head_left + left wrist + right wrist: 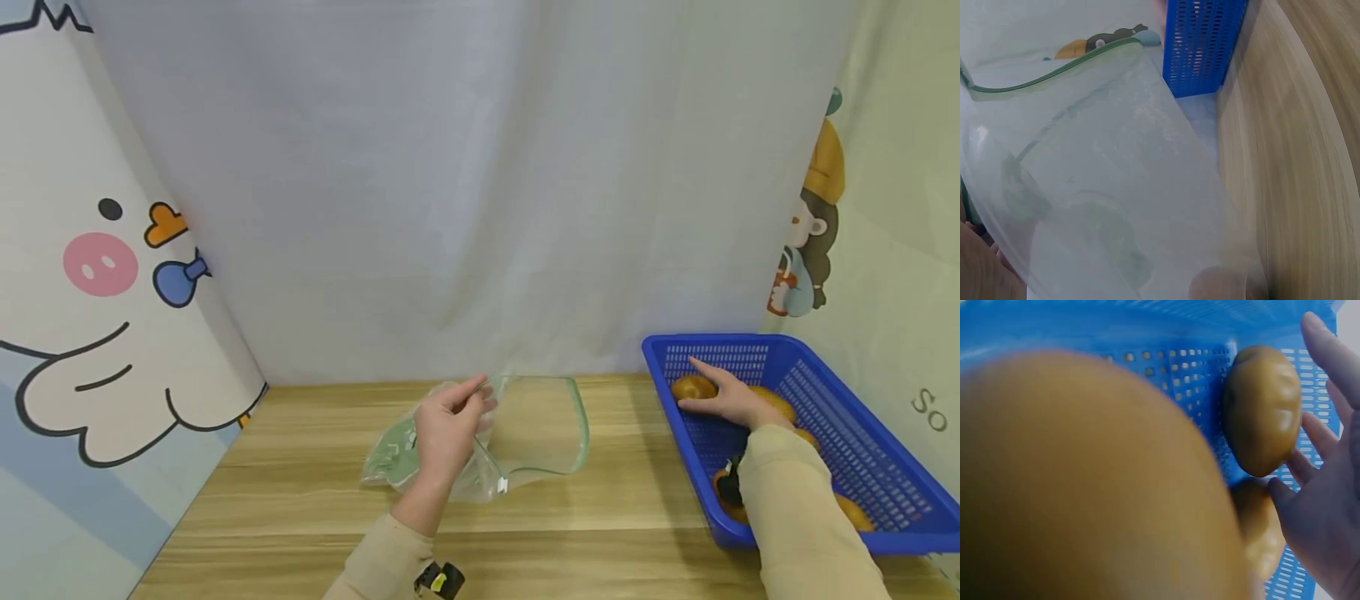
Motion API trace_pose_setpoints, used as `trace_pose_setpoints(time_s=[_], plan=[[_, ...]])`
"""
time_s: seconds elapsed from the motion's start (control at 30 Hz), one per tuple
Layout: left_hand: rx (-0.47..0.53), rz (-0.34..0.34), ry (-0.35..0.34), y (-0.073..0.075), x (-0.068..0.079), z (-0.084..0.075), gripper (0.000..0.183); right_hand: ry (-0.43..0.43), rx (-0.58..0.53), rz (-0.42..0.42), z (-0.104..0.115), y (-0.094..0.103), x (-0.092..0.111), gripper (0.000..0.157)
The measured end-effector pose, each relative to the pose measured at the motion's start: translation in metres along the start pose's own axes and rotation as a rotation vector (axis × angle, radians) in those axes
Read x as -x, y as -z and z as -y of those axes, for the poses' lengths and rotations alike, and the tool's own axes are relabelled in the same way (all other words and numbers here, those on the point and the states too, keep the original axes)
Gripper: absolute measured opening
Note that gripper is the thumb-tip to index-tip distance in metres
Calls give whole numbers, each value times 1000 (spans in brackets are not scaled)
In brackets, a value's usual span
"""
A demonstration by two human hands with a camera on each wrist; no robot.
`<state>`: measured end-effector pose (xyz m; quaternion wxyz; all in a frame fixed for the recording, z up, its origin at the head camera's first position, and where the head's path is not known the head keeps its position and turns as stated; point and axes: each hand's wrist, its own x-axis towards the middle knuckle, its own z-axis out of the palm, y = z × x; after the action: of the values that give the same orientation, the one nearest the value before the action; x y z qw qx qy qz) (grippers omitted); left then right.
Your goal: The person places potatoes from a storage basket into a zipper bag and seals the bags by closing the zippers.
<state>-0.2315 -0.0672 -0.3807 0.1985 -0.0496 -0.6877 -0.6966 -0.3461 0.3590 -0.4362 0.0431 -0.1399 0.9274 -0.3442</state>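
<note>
A clear zip bag [540, 425] with green edging hangs from my left hand [446, 429], which pinches its upper edge between thumb and fingers. The bag's mouth faces right, and its left part lies crumpled near the table. Over at the right, my right hand [731, 402] reaches into a blue basket [705, 340]. Its fingers are spread around a brown potato [1260, 412], some of them near or touching its side without curling round it. Another potato [1263, 550] lies just below, and a large blurred one [1085, 481] fills the right wrist view's near side.
More potatoes [853, 512] lie in the basket under and beside my right forearm. The wooden table [300, 475] runs back to a pale curtain [450, 208]. Printed cloths hang on the left and right. A white slider [502, 484] sits on the bag's edge.
</note>
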Motion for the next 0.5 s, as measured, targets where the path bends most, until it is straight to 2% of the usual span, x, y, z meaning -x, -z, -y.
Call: trace_pose_setpoints(time_s=[0.23, 0.5], plan=[[7, -9, 9, -1, -1, 1, 28, 35, -26, 9, -4, -6, 1, 92], [-14, 3, 17, -1, -1, 2, 28, 29, -37, 78, -3, -8, 2, 86]])
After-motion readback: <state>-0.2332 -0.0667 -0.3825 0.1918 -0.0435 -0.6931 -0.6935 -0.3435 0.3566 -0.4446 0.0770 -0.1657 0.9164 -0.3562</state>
